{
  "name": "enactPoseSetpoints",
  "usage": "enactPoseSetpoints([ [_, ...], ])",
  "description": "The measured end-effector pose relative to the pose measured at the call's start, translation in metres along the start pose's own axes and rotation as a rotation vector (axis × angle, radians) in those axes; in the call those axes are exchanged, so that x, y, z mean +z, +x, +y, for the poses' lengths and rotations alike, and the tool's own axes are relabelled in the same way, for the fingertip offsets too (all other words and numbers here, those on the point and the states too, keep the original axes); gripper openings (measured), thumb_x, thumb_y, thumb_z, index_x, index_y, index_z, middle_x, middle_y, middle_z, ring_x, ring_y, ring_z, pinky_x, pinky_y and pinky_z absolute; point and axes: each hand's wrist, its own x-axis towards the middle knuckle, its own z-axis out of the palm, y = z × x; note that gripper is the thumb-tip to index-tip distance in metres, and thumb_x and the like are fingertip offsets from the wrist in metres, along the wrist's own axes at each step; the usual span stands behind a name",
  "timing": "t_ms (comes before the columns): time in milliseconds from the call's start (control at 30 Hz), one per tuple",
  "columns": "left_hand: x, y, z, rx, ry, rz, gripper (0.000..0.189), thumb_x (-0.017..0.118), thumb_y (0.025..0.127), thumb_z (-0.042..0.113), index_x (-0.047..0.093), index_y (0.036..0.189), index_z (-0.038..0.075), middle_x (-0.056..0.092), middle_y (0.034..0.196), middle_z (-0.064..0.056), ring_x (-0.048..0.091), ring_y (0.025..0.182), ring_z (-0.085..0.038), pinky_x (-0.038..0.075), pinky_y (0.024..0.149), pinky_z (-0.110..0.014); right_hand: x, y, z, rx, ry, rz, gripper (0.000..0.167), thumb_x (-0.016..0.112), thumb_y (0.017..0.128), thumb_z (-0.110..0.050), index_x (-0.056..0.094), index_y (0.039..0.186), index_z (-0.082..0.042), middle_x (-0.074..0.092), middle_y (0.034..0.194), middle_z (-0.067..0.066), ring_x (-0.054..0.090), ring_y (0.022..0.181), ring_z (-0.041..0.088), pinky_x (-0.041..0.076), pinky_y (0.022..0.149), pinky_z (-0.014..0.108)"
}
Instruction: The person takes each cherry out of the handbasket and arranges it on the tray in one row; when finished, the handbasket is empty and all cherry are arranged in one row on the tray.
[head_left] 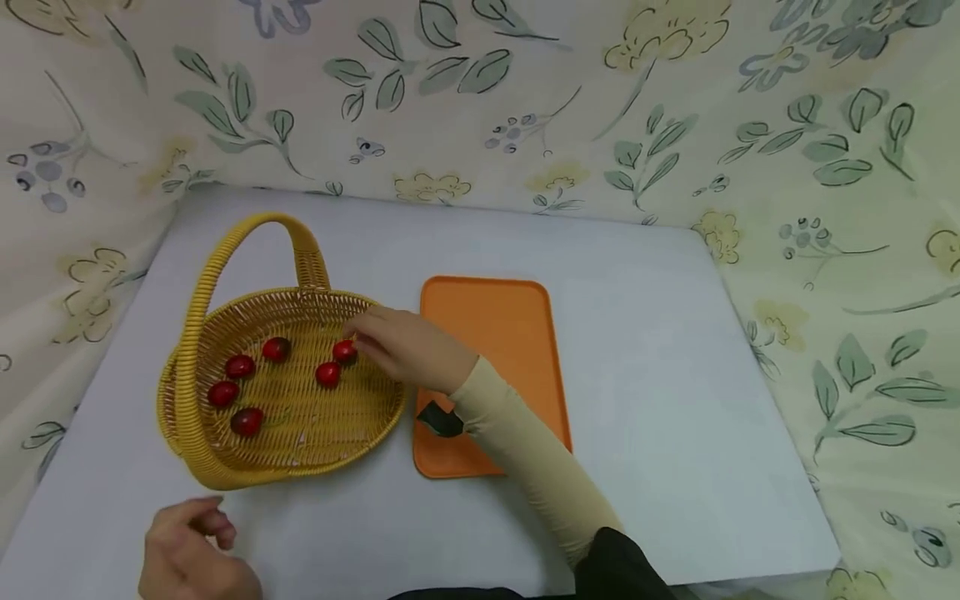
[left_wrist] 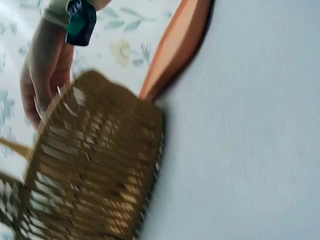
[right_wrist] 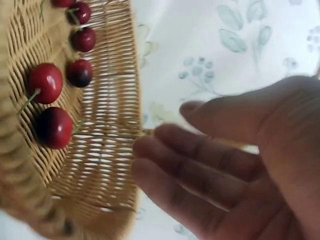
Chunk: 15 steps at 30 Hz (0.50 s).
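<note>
A yellow wicker basket (head_left: 322,429) with a tall handle holds several dark red cherries (head_left: 327,374) spread over its floor. My right hand (head_left: 408,343) reaches over the basket's right side, its fingertips close to two of the cherries in the head view. In the right wrist view, the right thumb and fingers (right_wrist: 175,192) are apart with nothing between them, and green stems show on some cherries. Near the basket's front edge, my left hand (head_left: 191,550) hangs loosely curled and holds nothing. The left wrist view shows the basket's woven side (left_wrist: 100,160), with the right hand (left_wrist: 47,70) beyond it.
An orange rectangular tray (head_left: 487,321) lies right of the basket, partly under the right forearm. Both stand on a white table (head_left: 652,375). Floral cloth (head_left: 465,108) hangs behind and around the table. A dark device (head_left: 440,419) sits at the right wrist.
</note>
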Motion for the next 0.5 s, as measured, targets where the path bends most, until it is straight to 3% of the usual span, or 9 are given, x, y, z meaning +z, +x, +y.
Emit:
enactPoseSetpoints([
  [33, 0.007, 0.004, -0.004, -0.078, 0.038, 0.041, 0.035, 0.037, 0.103, 0.013, 0.065, 0.083, 0.019, 0.05, 0.071, 0.018, 0.038, 0.055, 0.003, 0.029, 0.048, -0.008, 0.001, 0.008, 0.002, -0.014, 0.011, -0.02, 0.025, 0.05, 0.1, -0.015, 0.059, 0.122, -0.008, 0.062, 0.117, 0.003, 0.056, 0.1, 0.01, 0.043, 0.088, 0.018],
  [133, 0.014, 0.024, -0.028, -0.131, 0.0, -0.08, 0.032, 0.032, 0.104, 0.018, 0.064, 0.109, 0.011, 0.048, 0.093, 0.012, 0.043, 0.071, -0.002, 0.034, 0.053, -0.009, 0.009, 0.032, 0.008, -0.023, 0.012, -0.097, 0.026, 0.051, 0.099, -0.014, 0.059, 0.122, -0.007, 0.062, 0.12, 0.004, 0.055, 0.104, 0.01, 0.042, 0.09, 0.018],
  [233, 0.015, 0.037, -0.046, -0.151, 0.059, -0.164, 0.032, 0.034, 0.104, 0.023, 0.058, 0.125, 0.018, 0.039, 0.107, 0.017, 0.041, 0.092, -0.001, 0.035, 0.068, -0.012, 0.016, 0.053, 0.011, 0.037, -0.024, -0.197, 0.028, 0.052, 0.098, -0.014, 0.059, 0.124, -0.008, 0.06, 0.122, 0.003, 0.054, 0.105, 0.011, 0.043, 0.089, 0.019],
  [333, 0.016, 0.043, -0.058, -0.18, 0.092, -0.215, 0.033, 0.036, 0.104, 0.024, 0.053, 0.132, 0.02, 0.035, 0.117, 0.021, 0.036, 0.106, 0.001, 0.031, 0.077, -0.014, 0.024, 0.069, 0.013, 0.108, -0.088, -0.295, 0.028, 0.054, 0.096, -0.012, 0.061, 0.124, -0.01, 0.062, 0.119, 0.002, 0.055, 0.105, 0.012, 0.044, 0.088, 0.021],
  [500, 0.018, 0.043, -0.066, -0.232, 0.048, -0.264, 0.038, 0.033, 0.104, 0.026, 0.041, 0.142, 0.026, 0.034, 0.13, 0.015, 0.036, 0.11, 0.0, 0.034, 0.079, -0.012, 0.035, 0.079, 0.015, 0.138, -0.157, -0.408, 0.026, 0.058, 0.093, -0.011, 0.064, 0.118, -0.011, 0.066, 0.11, 0.001, 0.059, 0.098, 0.012, 0.045, 0.084, 0.022],
])
